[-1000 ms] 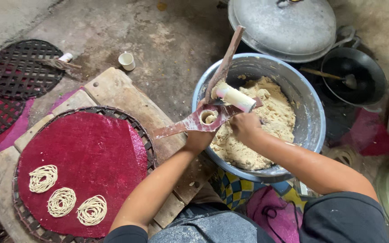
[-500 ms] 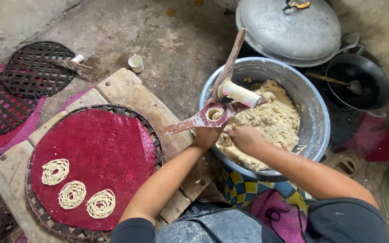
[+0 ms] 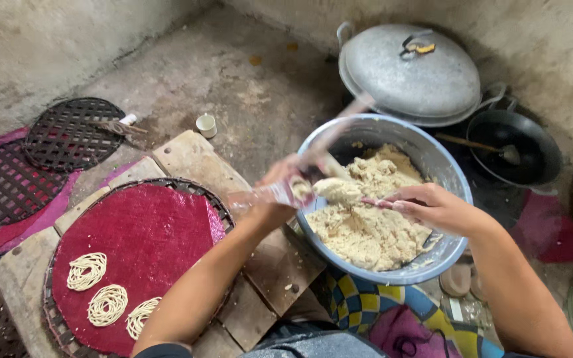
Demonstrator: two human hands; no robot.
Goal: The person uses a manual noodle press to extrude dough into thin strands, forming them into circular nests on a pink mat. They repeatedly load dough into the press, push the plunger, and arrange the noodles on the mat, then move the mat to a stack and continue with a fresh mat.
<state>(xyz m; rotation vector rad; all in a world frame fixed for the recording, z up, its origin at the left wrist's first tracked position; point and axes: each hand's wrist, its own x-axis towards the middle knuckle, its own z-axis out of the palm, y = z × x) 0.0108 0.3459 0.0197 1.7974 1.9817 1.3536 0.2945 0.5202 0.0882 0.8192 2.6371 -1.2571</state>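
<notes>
Both hands are now over the blue bowl (image 3: 455, 192): left hand (image 3: 276, 192) stays clamped on the blurred press (image 3: 286, 192), right hand (image 3: 432, 207), fingers together, has pulled out a dough lump (image 3: 336, 190).

Both bare forearms reach forward, elbows bent. The left hand (image 3: 274, 192) is blurred, its fingers curled in a closed grip. The right hand (image 3: 432, 207) lies palm down, fingers extended leftward.
</notes>
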